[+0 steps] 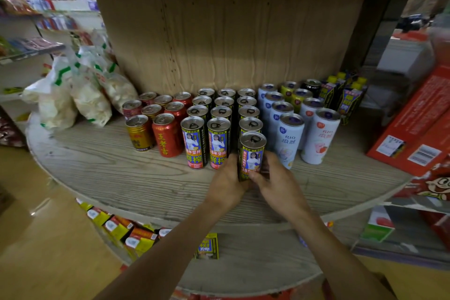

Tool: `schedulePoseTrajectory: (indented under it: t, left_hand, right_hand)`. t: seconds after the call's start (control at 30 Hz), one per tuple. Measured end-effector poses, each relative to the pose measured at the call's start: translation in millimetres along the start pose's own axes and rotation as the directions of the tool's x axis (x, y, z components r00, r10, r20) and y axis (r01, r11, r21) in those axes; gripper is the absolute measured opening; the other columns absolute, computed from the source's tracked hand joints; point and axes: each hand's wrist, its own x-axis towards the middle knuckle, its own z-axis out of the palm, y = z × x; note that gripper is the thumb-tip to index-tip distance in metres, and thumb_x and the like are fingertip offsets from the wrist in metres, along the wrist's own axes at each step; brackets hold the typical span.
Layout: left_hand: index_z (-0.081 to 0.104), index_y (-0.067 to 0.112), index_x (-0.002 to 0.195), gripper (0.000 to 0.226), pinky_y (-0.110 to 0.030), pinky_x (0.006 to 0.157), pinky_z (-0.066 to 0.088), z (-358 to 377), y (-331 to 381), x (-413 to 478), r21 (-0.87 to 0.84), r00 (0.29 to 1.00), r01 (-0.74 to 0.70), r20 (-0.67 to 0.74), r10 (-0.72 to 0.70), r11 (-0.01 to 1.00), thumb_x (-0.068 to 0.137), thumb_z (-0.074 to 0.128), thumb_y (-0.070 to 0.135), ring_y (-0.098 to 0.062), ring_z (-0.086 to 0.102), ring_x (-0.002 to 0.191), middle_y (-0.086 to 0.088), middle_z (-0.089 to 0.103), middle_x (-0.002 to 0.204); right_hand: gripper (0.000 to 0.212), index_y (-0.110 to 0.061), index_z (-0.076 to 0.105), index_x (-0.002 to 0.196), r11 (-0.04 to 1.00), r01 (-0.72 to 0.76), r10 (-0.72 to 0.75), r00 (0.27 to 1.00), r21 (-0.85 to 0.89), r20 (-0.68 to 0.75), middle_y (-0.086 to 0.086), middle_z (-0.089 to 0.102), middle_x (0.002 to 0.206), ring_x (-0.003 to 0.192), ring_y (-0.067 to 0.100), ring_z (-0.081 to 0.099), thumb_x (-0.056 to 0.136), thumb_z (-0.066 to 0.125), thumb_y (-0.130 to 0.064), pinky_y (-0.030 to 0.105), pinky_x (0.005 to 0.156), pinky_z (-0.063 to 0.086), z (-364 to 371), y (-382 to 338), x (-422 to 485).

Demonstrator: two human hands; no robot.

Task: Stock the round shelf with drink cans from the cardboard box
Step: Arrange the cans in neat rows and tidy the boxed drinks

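Both hands grip one tall black-and-yellow can [252, 153] at the front of the round shelf [117, 178]. The left hand [226, 184] curls its fingers round the can's lower left side. The right hand [277, 184] pinches it from the right, thumb across the label. The can stands upright at the head of the third column of matching cans [194, 143], just ahead of the two neighbouring front cans. Its base is hidden by the fingers, so I cannot tell whether it rests on the board.

A broad bare strip of wood runs from the front cans to the shelf's curved edge, and it widens on the left below the snack bags [73, 97]. On the right a red carton [411, 129] leans in over the rim, close to the pale cans [291, 140]. Behind the rows rises the shelf's cardboard-wrapped core [231, 31], with the rear cans close against it.

The black cans read "38年坚持" and "鲜榨" below a printed figure. The red can [167, 139] reads "王老吉". A gold can [139, 133] stands beside it, its print too small to read. The pale cans read "RIO".
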Motion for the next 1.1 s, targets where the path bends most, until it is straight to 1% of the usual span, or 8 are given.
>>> schedulePoseTrajectory:
  t: [0.23, 0.37, 0.5, 0.57, 0.77, 0.9, 0.97, 1.1]
  left_hand:
    - [0.052, 0.01, 0.126, 0.073, -0.047, 0.089, 0.051, -2.8, 1.0, -6.8, 0.05, 0.999, -0.031, -0.004, 0.031, 0.998, 0.062, 0.076, 0.036, -0.03, 0.06, 0.11, -0.009, 0.062, 0.114]
    - [0.049, 0.016, 0.132, 0.075, -0.046, 0.089, 0.053, -4.3, -4.5, -15.6, 0.034, 0.998, -0.055, -0.015, 0.056, 0.998, 0.063, 0.065, 0.043, -0.027, 0.062, 0.113, -0.005, 0.064, 0.119]
    - [0.053, 0.002, 0.127, 0.057, -0.04, 0.093, 0.046, -17.9, -0.2, -33.3, 0.133, 0.99, -0.135, -0.031, 0.14, 0.982, 0.08, 0.078, 0.022, -0.034, 0.057, 0.115, -0.018, 0.062, 0.12]
    - [0.055, 0.009, 0.123, 0.049, -0.039, 0.089, 0.046, -26.1, -4.5, -40.7, 0.209, 0.97, -0.211, -0.077, 0.231, 0.955, 0.08, 0.077, 0.017, -0.033, 0.057, 0.108, -0.018, 0.063, 0.114]
    - [0.059, 0.012, 0.128, 0.049, -0.047, 0.089, 0.051, -49.4, -19.8, -67.0, 0.339, 0.954, -0.273, -0.026, 0.299, 0.9, 0.083, 0.07, 0.028, -0.036, 0.057, 0.108, -0.012, 0.06, 0.121]
    - [0.06, 0.014, 0.13, 0.047, -0.04, 0.093, 0.045, -67.3, -31.4, -95.0, 0.342, 0.95, -0.296, 0.009, 0.312, 0.892, 0.085, 0.066, 0.028, -0.033, 0.052, 0.111, -0.009, 0.059, 0.122]
    - [0.061, 0.014, 0.127, 0.047, -0.041, 0.09, 0.05, -78.6, -44.5, -111.3, 0.317, 0.947, -0.304, 0.0, 0.32, 0.898, 0.083, 0.061, 0.03, -0.033, 0.055, 0.109, -0.008, 0.061, 0.12]
    - [0.062, 0.013, 0.124, 0.045, -0.04, 0.087, 0.049, -105.2, -82.5, -149.4, 0.301, 0.939, -0.331, 0.013, 0.343, 0.895, 0.088, 0.05, 0.039, -0.031, 0.055, 0.105, -0.007, 0.061, 0.118]
  right_hand:
    - [0.051, -0.017, 0.047, 0.137, 0.998, -0.023, 0.024, 1.0, -0.066, 0.011, 0.003, 0.068, 0.126, 0.115, 0.02, 0.064, 0.091, 0.069, -0.025, 0.028, 0.089, 0.047, -0.8, -6.5, -8.4]
    - [0.058, -0.016, 0.044, 0.141, 0.997, -0.04, 0.041, 0.999, -0.064, 0.013, 0.001, 0.067, 0.128, 0.116, 0.018, 0.064, 0.089, 0.07, -0.02, 0.029, 0.093, 0.049, 2.7, -8.4, -20.8]
    - [0.051, -0.015, 0.05, 0.133, 0.993, -0.062, 0.06, 0.998, -0.1, -0.023, 0.003, 0.068, 0.121, 0.112, 0.02, 0.064, 0.088, 0.072, -0.022, 0.035, 0.092, 0.051, 6.9, -7.8, -29.5]
    - [0.045, -0.015, 0.053, 0.129, 0.984, -0.06, 0.053, 0.997, -0.17, -0.049, 0.007, 0.067, 0.117, 0.109, 0.025, 0.063, 0.09, 0.07, -0.028, 0.04, 0.088, 0.051, 6.3, -10.0, -37.2]
    - [0.036, -0.025, 0.063, 0.125, 0.913, -0.031, 0.004, 0.998, -0.407, -0.067, 0.005, 0.062, 0.118, 0.114, 0.028, 0.057, 0.09, 0.063, -0.024, 0.04, 0.092, 0.047, 7.4, -33.0, -66.3]
    - [0.043, -0.018, 0.063, 0.129, 0.922, 0.024, -0.035, 0.999, -0.385, -0.022, 0.007, 0.063, 0.124, 0.117, 0.03, 0.057, 0.087, 0.068, -0.016, 0.037, 0.096, 0.046, 24.9, -56.4, -86.5]
    - [0.042, -0.015, 0.064, 0.127, 0.919, 0.035, -0.038, 0.999, -0.392, 0.0, 0.008, 0.064, 0.124, 0.117, 0.032, 0.058, 0.086, 0.069, -0.014, 0.037, 0.095, 0.047, 39.1, -68.3, -99.0]
    - [0.042, -0.019, 0.061, 0.13, 0.918, 0.045, -0.024, 0.998, -0.395, 0.058, 0.004, 0.064, 0.123, 0.118, 0.027, 0.056, 0.088, 0.066, -0.019, 0.036, 0.097, 0.046, 77.1, -94.5, -130.8]
